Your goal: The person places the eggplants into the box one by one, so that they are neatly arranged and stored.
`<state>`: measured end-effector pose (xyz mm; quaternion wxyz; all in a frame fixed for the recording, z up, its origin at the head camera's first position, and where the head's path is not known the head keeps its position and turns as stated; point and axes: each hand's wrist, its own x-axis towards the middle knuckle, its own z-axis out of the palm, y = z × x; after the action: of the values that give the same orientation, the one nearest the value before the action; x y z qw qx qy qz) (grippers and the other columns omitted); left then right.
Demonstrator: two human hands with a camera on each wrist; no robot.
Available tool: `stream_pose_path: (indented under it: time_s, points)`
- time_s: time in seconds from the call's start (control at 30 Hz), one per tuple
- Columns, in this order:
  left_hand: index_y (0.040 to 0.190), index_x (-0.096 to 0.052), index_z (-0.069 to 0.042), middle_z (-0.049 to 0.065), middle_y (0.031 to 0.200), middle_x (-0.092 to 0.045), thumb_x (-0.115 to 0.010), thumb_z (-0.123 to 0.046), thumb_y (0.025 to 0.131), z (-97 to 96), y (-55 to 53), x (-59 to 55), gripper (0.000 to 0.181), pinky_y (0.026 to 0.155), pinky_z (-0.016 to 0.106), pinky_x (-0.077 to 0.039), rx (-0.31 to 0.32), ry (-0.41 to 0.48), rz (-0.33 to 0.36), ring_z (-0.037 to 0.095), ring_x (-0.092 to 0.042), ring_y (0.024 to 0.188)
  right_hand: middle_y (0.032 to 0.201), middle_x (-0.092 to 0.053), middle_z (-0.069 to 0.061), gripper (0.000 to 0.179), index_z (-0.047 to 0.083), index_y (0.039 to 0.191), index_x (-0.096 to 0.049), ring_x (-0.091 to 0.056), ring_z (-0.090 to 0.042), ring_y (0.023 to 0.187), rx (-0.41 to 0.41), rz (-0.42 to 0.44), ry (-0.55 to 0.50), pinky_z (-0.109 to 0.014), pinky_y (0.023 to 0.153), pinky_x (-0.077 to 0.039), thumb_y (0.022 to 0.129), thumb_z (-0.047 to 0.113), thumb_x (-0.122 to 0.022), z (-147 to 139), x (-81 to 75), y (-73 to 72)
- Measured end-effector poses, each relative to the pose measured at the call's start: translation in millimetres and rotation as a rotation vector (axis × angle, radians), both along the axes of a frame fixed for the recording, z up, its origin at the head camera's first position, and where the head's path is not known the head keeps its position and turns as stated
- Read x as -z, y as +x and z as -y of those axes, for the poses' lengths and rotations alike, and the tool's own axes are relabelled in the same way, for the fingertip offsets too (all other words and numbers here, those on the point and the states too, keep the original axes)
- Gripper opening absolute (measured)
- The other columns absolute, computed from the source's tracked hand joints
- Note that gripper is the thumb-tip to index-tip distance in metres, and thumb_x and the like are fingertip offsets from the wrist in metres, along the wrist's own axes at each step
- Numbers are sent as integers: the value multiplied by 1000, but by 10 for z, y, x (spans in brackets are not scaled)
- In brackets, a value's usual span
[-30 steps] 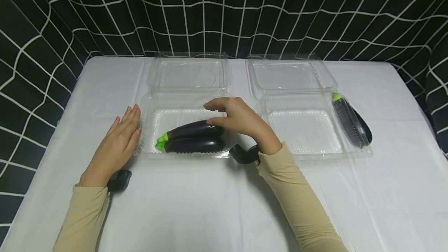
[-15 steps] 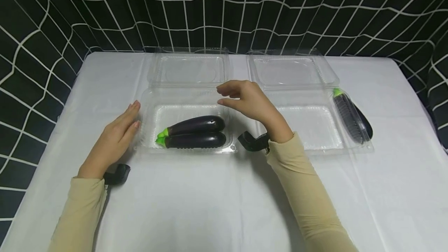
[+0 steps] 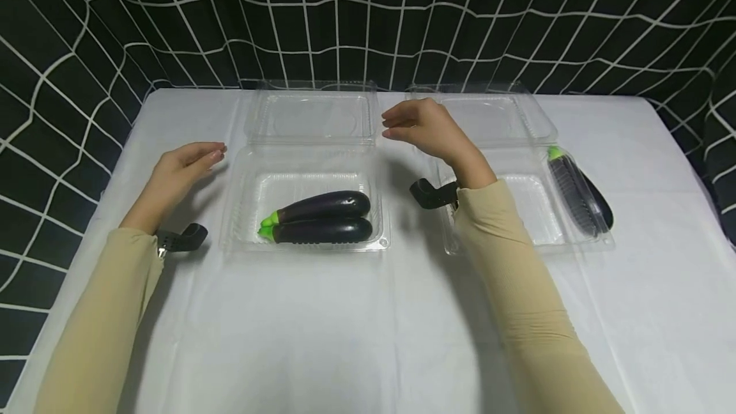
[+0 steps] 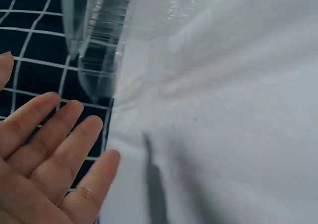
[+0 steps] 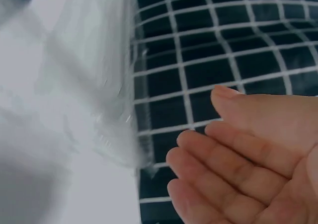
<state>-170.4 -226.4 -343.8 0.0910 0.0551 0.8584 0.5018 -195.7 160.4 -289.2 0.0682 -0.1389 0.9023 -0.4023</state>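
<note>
Two dark purple eggplants (image 3: pixel 324 216) with green stems lie side by side in the left clear plastic clamshell container (image 3: pixel 241 200), whose lid (image 3: pixel 313 115) is folded back behind it. My left hand (image 3: pixel 181 171) hovers left of that container, fingers relaxed and holding nothing; its palm and spread fingers show in the left wrist view. My right hand (image 3: pixel 425 126) is raised over the gap between the two lids, fingers gently bent and apart from the thumb, with nothing held. A second clear container (image 3: pixel 531 209) stands to the right, its lid (image 3: pixel 489 117) also folded back and partly covered by my right hand.
Another eggplant (image 3: pixel 581 193) lies at the right container's right side, seen through the clear wall. A white cloth (image 3: pixel 322 324) covers the table. Black fabric with a white grid (image 3: pixel 368 24) rises behind the table's far edge and along both sides.
My right hand has risen away from the eggplants, moving back and to the right. My left hand has moved back from beside the left container's rim. The eggplants have stayed put.
</note>
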Motion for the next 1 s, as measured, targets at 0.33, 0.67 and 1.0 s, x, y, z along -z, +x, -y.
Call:
stream_pose_path:
  time_s: [0.33,0.67,1.0]
  points:
    - [134,-44,9,22,132,-50,-55,-18,96,-169,-419,25,48,95,26,-46,-60,227,85,6,-60,105,107,-67,-19,29,-10,115,-61,-64,-14,88,64,181,-194,-29,81,-53,89,3,-63,-71,161,-335]
    - [124,-49,17,3,97,-64,-57,-7,93,-267,-553,72,40,85,22,-51,-107,232,151,-2,-63,82,92,-68,-14,31,-16,116,-57,-64,-9,75,162,295,-261,-23,72,-55,88,-5,-58,-17,273,-448]
    - [118,-53,18,-5,81,-65,-59,-6,92,-314,-641,41,36,77,19,-53,-128,251,152,-1,-64,76,81,-66,-5,30,-18,115,-57,-62,-6,66,197,302,-269,-21,68,-55,87,-6,-59,-8,286,-533]
